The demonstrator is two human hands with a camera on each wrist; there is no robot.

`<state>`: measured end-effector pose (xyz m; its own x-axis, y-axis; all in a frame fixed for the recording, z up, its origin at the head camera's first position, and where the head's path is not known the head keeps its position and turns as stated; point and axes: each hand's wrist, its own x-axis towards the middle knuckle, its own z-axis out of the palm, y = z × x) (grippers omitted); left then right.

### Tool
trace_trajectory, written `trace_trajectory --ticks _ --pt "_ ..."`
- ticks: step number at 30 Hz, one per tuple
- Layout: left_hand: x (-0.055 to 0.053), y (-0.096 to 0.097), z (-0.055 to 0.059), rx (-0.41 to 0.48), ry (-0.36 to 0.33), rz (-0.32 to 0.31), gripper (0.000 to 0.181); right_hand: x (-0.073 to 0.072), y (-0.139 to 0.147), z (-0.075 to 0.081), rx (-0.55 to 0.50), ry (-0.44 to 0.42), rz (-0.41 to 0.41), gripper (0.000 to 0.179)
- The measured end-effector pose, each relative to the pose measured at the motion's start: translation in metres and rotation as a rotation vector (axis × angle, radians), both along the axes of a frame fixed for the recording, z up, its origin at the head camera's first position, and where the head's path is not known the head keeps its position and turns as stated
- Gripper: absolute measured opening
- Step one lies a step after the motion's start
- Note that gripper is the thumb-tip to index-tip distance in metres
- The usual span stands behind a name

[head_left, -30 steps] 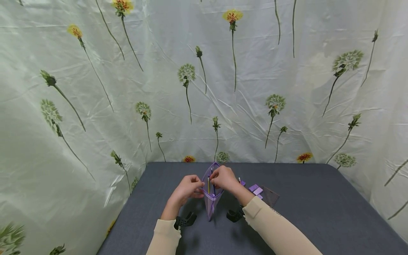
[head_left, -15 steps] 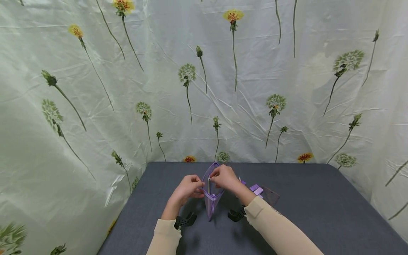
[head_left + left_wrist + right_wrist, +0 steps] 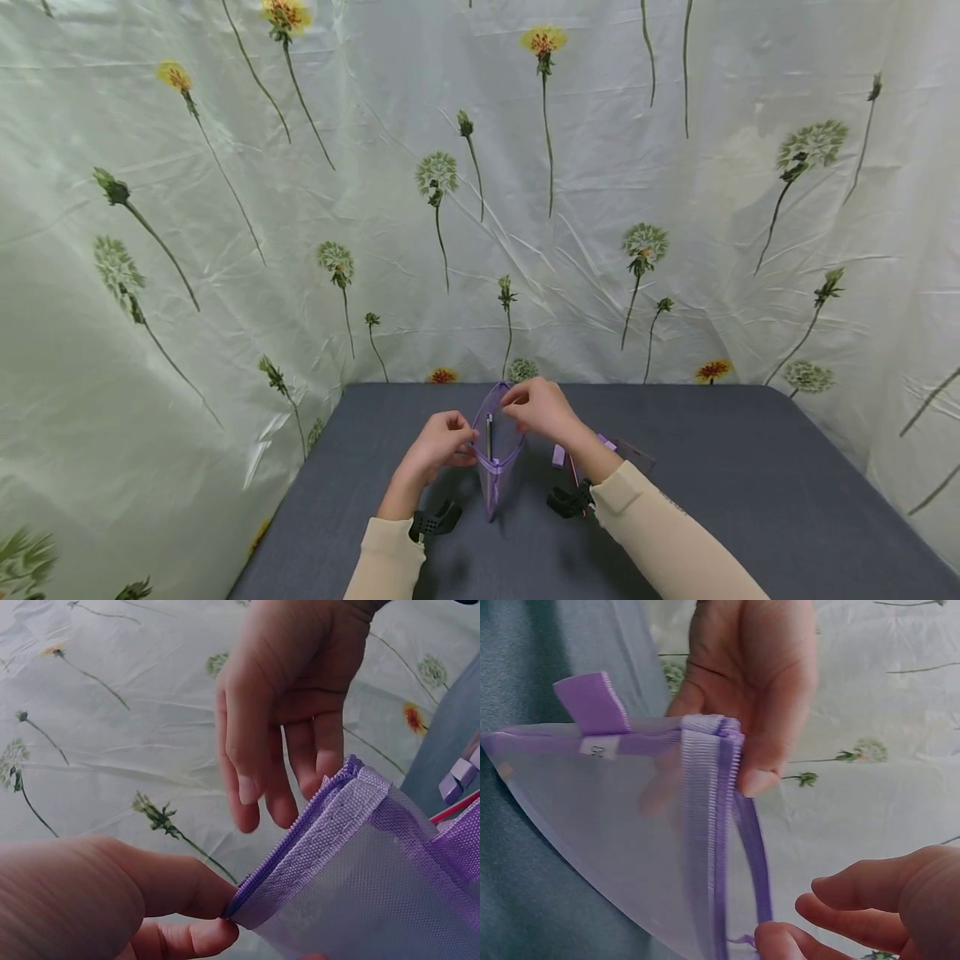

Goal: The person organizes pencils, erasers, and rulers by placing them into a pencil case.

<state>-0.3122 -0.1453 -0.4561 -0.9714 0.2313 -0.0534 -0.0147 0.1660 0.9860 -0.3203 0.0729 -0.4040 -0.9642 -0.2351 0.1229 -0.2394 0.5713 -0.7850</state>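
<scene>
My left hand (image 3: 438, 442) pinches the zippered edge of a purple mesh pouch (image 3: 493, 483), holding its mouth spread. Slim pencils (image 3: 490, 437) stand upright inside, their tops leaning on the left side of the opening. My right hand (image 3: 542, 410) hovers at the pouch's right rim with bent, loose fingers and nothing between them. In the right wrist view, the fingers of that right hand (image 3: 885, 900) are right beside the zipper, and the pouch (image 3: 607, 817) shows a white tag and a purple ribbon loop. The pouch (image 3: 367, 870) hides the left hand's lower fingers in the left wrist view.
To the right of the pouch, partly behind the right forearm, lie small purple blocks (image 3: 558, 456), a thin red stick (image 3: 575, 471) and a dark see-through piece (image 3: 636, 454). The grey table (image 3: 720, 492) meets a flower-printed curtain (image 3: 390, 250) at the back.
My right hand has let go of a pencil in the pouch and drawn up and to the right. Its shifted forearm uncovers a block and the red stick. The left hand keeps its hold.
</scene>
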Motion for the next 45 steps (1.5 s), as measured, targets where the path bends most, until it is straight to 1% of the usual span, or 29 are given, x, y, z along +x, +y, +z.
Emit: trace_trajectory --ticks 5,9,17,22,30,34,39,42,45 --pt "0.001 0.002 0.003 -0.023 0.006 0.013 0.016 0.002 0.011 0.004 -0.046 -0.02 -0.009 0.01" --pt "0.003 0.003 0.004 -0.043 0.015 0.022 0.017 0.003 0.019 0.004 -0.055 -0.017 -0.017 0.011" --pt "0.005 0.004 0.006 -0.077 0.048 0.047 0.015 0.009 0.035 0.001 -0.096 -0.03 -0.071 0.018" --pt "0.005 0.005 0.007 -0.103 0.067 0.072 0.013 0.009 0.044 -0.005 -0.096 -0.042 -0.109 0.017" --pt "0.005 0.006 0.004 -0.146 0.092 0.096 0.009 0.012 0.057 -0.018 -0.095 -0.041 -0.123 0.017" --pt "0.006 0.006 0.005 -0.157 0.1 0.088 0.009 0.014 0.062 -0.025 -0.119 -0.067 -0.128 0.017" --pt "0.01 0.007 0.01 -0.162 0.114 0.065 0.009 0.015 0.067 -0.032 -0.157 -0.099 -0.13 0.019" --pt "0.01 0.006 0.01 -0.155 0.112 0.049 0.013 0.016 0.069 -0.038 -0.141 -0.093 -0.139 0.019" --pt "0.009 0.005 0.007 -0.144 0.104 0.031 0.015 0.016 0.072 -0.045 -0.115 -0.1 -0.146 0.019"
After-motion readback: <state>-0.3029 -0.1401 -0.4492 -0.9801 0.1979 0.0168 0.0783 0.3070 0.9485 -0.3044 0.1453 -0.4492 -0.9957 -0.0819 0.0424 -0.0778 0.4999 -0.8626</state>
